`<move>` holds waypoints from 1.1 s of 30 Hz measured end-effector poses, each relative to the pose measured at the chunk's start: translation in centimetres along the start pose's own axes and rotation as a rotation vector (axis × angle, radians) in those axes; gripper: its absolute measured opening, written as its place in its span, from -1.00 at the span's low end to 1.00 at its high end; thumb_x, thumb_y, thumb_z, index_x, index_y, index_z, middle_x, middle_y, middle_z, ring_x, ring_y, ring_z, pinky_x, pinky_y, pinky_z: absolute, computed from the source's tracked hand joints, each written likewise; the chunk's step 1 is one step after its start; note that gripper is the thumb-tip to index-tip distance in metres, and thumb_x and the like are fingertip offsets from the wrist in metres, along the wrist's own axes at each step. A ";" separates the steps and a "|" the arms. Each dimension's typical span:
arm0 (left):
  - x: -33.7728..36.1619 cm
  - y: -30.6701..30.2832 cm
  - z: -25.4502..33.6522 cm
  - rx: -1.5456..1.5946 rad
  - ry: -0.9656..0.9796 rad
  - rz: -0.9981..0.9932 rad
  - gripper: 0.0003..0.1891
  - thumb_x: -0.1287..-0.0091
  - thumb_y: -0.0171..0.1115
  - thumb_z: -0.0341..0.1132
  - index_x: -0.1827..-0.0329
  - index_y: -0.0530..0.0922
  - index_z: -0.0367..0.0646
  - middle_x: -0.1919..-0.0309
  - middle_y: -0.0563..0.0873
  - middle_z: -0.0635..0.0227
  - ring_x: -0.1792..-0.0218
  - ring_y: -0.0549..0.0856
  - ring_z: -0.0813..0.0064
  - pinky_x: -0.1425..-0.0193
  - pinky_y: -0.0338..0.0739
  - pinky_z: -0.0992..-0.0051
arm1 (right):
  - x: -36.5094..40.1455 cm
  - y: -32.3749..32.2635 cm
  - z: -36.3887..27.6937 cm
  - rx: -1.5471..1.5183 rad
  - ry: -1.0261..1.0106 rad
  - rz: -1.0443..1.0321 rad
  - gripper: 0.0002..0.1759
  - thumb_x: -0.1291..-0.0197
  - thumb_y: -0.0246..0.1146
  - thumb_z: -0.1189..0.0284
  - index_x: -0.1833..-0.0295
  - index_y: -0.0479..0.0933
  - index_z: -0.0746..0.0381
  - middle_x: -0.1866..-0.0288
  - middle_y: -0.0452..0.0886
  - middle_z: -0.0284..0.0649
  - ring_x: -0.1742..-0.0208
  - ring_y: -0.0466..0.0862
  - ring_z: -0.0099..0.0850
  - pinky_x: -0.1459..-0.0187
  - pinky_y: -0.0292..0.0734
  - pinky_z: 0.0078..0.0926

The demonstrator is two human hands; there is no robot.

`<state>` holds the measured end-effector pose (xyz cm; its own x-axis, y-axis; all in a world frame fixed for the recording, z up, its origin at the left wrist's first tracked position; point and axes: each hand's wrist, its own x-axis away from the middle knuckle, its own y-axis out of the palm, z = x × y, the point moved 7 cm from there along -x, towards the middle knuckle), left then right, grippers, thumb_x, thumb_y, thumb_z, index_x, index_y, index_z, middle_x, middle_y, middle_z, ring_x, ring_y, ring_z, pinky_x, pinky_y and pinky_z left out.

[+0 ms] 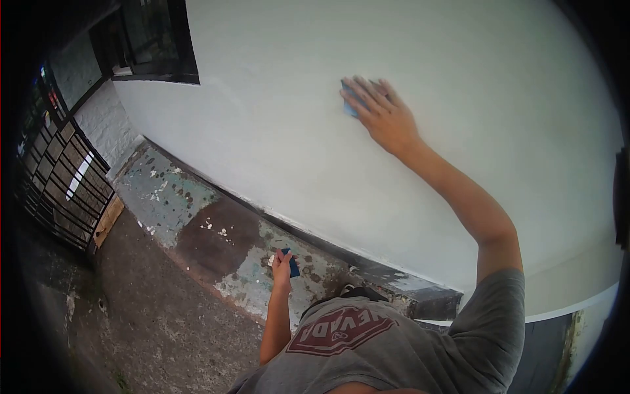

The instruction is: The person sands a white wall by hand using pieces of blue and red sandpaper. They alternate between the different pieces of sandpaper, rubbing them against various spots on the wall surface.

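A: Nearest?

B: Grey T-shirt (420,348), dark red emblem (341,330) across the front. Lettering upside down from here.

A: Next out, left side?

B: Left hand (282,266), low, well apart from the wall. Closed around a dark blue piece (294,268), thumb across it. Material: cannot tell.

A: And right?

B: Right arm bent and reaching up. Right hand (382,110) laid broad, fingers long and slightly spread, holding a light-blue piece (349,108) flat against the pale wall (275,144). Fingers a little blurred. Most of the piece hidden under them; thickness, cannot tell.

A: Below and beyond?

B: Worn ledge (246,284) along the wall's foot, under the left hand. Patchy grey-green, with a brown patch (220,240) and white flecks. Rough grey pavement (190,315) alongside.

A: Farthest?

B: Upper left, dark-framed window (154,39) in the wall. Past the ledge's far end, at far left, dark barred gate (65,177).
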<state>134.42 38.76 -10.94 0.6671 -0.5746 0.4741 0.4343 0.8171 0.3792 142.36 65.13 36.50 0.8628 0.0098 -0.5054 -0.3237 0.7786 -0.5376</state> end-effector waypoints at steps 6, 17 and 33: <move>0.2 0.1 -0.4 -0.015 0.005 0.001 -0.77 -0.47 0.25 -0.29 -0.06 0.47 -0.14 0.25 0.72 0.28 0.36 0.73 0.45 0.28 0.68 0.42 | 6.1 4.9 -5.0 -0.060 -0.210 -0.212 -0.33 -0.50 -0.03 0.30 -0.67 0.08 0.08 -0.75 0.01 -0.49 -0.70 0.07 -0.59 -0.71 -0.10 -0.34; -0.2 0.9 -2.4 -0.064 -0.021 0.015 -0.77 -0.46 0.27 -0.27 -0.07 0.52 -0.14 0.24 0.74 0.30 0.37 0.73 0.44 0.28 0.68 0.43 | -7.9 -11.8 16.0 0.243 0.340 0.212 -0.44 -0.60 -0.13 0.06 -0.64 0.15 -0.29 -0.76 -0.05 -0.47 -0.76 -0.20 -0.48 -0.72 -0.44 -0.07; -0.9 -1.0 -0.9 -0.029 -0.049 0.030 -0.82 -0.46 0.25 -0.31 -0.01 0.49 -0.13 0.25 0.74 0.30 0.38 0.73 0.46 0.28 0.67 0.45 | 1.6 -3.4 4.8 0.239 -0.112 -0.072 -0.34 -0.43 0.09 0.34 -0.62 0.21 -0.15 -0.72 0.07 -0.60 -0.70 0.04 -0.62 -0.71 -0.06 -0.24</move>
<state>133.92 38.54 -12.48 0.6499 -0.5510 0.5234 0.4326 0.8345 0.3413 146.65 65.50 40.73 0.9224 0.0078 -0.3862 -0.1704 0.9055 -0.3886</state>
